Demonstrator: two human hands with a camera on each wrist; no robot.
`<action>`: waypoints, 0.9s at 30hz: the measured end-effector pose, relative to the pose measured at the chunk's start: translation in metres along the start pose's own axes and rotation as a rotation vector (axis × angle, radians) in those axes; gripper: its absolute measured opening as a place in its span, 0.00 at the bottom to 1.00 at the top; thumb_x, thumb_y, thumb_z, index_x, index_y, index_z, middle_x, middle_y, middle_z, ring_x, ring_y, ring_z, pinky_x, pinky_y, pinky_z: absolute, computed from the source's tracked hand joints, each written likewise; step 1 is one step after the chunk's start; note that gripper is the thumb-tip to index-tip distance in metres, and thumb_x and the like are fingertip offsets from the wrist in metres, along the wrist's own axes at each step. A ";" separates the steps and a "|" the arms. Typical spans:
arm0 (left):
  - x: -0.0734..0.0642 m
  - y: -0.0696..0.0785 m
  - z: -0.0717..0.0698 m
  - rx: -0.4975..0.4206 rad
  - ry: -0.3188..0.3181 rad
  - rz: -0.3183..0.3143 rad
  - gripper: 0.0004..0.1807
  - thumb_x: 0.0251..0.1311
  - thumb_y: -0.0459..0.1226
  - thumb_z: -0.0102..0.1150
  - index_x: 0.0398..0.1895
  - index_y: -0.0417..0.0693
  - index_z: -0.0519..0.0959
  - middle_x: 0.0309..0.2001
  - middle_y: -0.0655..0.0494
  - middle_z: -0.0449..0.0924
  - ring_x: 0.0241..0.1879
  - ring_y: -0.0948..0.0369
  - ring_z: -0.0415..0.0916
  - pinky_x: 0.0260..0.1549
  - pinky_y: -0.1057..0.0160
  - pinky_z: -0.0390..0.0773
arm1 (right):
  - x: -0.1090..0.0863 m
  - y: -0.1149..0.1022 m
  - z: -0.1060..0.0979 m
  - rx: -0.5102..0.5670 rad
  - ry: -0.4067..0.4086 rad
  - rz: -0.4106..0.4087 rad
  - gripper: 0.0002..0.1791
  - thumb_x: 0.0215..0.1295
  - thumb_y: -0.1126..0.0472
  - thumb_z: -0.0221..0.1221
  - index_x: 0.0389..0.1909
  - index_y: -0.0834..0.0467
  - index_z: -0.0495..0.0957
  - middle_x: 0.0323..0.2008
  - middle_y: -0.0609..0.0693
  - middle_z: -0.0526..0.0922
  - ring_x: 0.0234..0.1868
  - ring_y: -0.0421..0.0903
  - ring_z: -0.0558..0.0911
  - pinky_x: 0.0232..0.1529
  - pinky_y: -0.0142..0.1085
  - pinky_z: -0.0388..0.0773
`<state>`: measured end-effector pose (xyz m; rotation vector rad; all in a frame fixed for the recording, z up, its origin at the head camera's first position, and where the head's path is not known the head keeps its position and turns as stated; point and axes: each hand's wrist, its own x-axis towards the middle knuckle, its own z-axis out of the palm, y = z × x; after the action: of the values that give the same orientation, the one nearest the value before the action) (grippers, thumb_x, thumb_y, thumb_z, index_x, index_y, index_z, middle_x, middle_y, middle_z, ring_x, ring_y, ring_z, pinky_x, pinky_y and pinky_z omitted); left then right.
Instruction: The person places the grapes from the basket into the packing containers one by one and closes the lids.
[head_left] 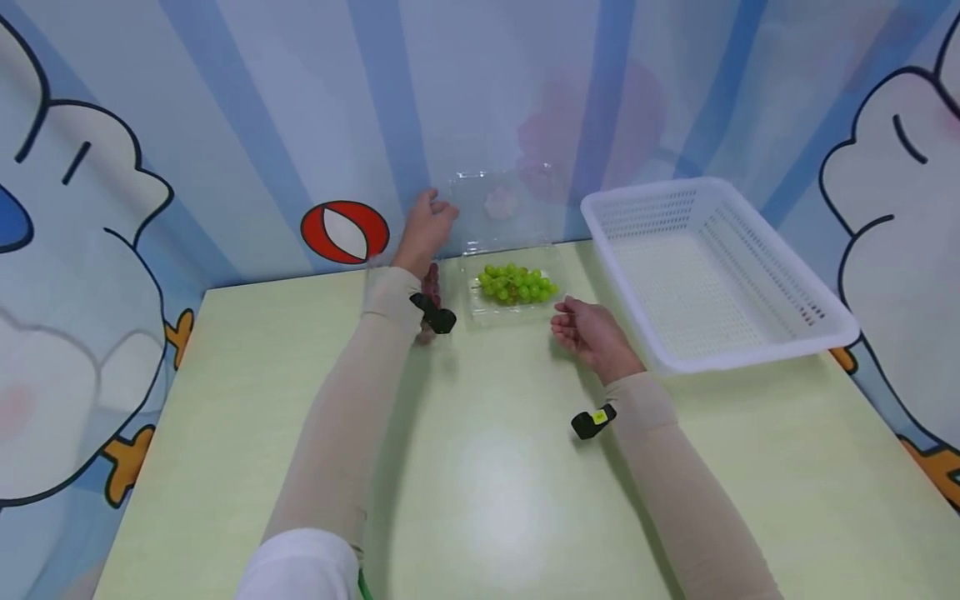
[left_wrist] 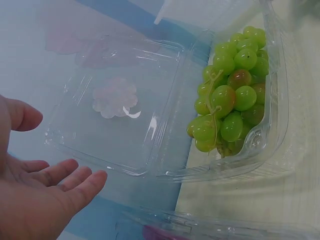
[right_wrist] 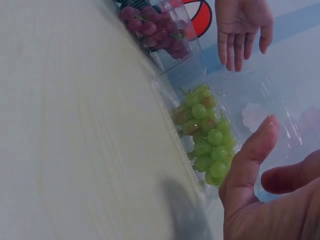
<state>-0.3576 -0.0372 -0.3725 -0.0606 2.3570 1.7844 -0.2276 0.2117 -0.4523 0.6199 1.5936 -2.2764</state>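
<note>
A bunch of green grapes (head_left: 517, 284) lies in the base of a clear plastic clamshell box (head_left: 491, 317), whose lid (left_wrist: 80, 125) stands raised at the back by the wall. My left hand (head_left: 429, 227) is held up at the lid's left side, fingers spread and relaxed, holding nothing. My right hand (head_left: 594, 335) hovers at the box's front right corner, its fingers loosely bent and nothing between thumb and fingers. Red grapes (right_wrist: 155, 27) in another clear box sit to the left of the green ones, partly hidden by my left forearm in the head view.
A white perforated plastic basket (head_left: 645, 325) stands to the right on the pale table (head_left: 480, 467). Behind the table rises a wall (head_left: 285, 125) with blue stripes and cartoon figures. Dark grapes (right_wrist: 125, 4) show beyond the red ones in the right wrist view.
</note>
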 end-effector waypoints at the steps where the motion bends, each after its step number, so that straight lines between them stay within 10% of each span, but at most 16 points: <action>1: 0.000 0.000 0.000 -0.010 -0.009 -0.001 0.37 0.77 0.45 0.49 0.83 0.57 0.46 0.78 0.55 0.60 0.73 0.57 0.63 0.67 0.57 0.70 | 0.000 0.000 0.000 0.005 0.004 -0.003 0.20 0.83 0.52 0.43 0.57 0.66 0.69 0.23 0.46 0.79 0.20 0.36 0.78 0.24 0.24 0.78; 18: -0.004 0.001 -0.001 -0.021 -0.071 0.043 0.36 0.77 0.44 0.49 0.83 0.61 0.49 0.78 0.57 0.59 0.73 0.58 0.63 0.65 0.56 0.73 | 0.008 0.000 0.002 -0.062 0.013 -0.045 0.20 0.83 0.55 0.43 0.59 0.68 0.70 0.25 0.46 0.77 0.22 0.35 0.77 0.26 0.23 0.78; 27: -0.009 -0.004 0.000 0.183 -0.042 0.162 0.32 0.79 0.46 0.47 0.82 0.55 0.53 0.76 0.52 0.63 0.74 0.54 0.62 0.67 0.53 0.70 | 0.004 -0.001 0.004 -0.078 0.020 -0.042 0.19 0.83 0.55 0.44 0.56 0.67 0.71 0.22 0.45 0.78 0.19 0.34 0.77 0.23 0.23 0.77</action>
<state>-0.3485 -0.0385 -0.3746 0.1960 2.5468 1.6078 -0.2321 0.2084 -0.4525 0.5970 1.7114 -2.2317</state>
